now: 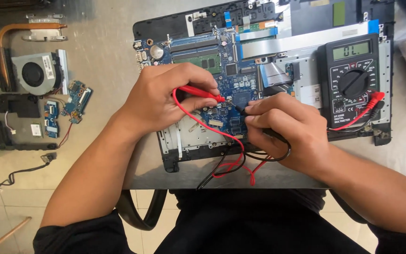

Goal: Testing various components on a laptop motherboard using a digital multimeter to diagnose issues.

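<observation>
The left hand [165, 96] grips a red probe [198, 91] and the right hand [287, 127] a black probe [259, 127], tips meeting on the blue motherboard [233, 80] mid-table. A multimeter [353, 77] crowds the right; the table [104, 42] lies open between chassis and cooling fan [36, 73].

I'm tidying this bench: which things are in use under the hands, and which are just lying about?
In use: red probe in left hand; black probe in right hand; blue motherboard; multimeter.
Lying about: cooling fan, copper heat pipe, small boards, loose cable.
</observation>
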